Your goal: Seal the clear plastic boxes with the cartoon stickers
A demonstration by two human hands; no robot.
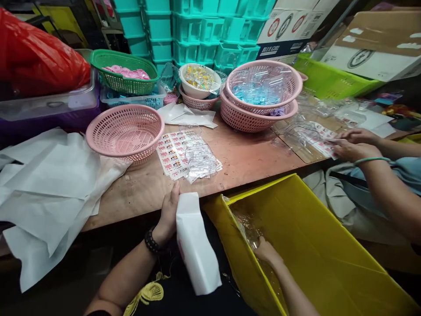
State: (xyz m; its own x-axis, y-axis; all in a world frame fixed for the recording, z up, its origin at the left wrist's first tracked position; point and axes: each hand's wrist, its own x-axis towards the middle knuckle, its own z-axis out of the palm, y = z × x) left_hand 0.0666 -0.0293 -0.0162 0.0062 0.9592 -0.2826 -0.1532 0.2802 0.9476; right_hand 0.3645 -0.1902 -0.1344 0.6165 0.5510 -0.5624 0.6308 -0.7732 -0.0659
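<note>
My left hand (pixel 169 213), with a dark beaded bracelet at the wrist, is closed on the edge of a white paper sheet (pixel 197 245) that curls down over my lap. My right hand (pixel 265 251) reaches down into a yellow box (pixel 315 237) beside me. Its fingers are closed at a clear plastic pack (pixel 248 228) with small bits in it, against the box's near-left wall. On the table just beyond my left hand lie printed sticker sheets (pixel 173 153), with clear plastic shells (pixel 200 160) stacked on top of them.
A pink basket (pixel 125 131) and loose white paper (pixel 55 180) lie to the left. Behind stand a green basket (pixel 125 83), a white bowl (pixel 200 81) and stacked pink baskets (pixel 259 118). A co-worker's hands (pixel 357 142) work at the right. Turquoise crates (pixel 197 30) rise behind.
</note>
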